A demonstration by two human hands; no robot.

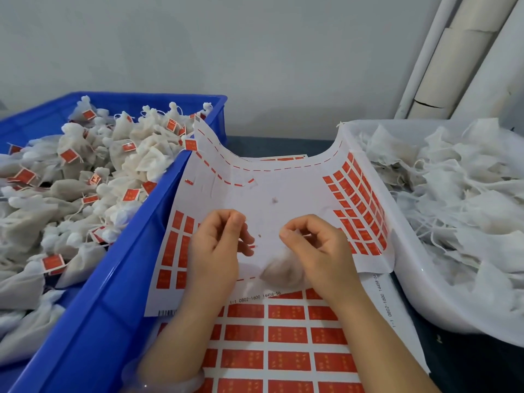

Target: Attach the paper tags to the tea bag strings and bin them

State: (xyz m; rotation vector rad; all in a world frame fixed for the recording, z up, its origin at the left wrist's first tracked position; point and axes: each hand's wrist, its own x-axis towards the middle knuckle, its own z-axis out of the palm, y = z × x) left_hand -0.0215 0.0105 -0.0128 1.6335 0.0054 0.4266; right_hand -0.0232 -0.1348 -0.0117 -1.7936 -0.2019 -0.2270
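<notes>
Two hands, fingers [235, 222] curled, hold unclear: right hand [317, 251] half-hides blurred tea bag [279, 272]; left hand [218, 245] pinched.

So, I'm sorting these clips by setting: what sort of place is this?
Probably a small hand-packing workstation: a blue crate of tagged tea bags, a white tub of untagged ones, red tag sheets between.
</notes>
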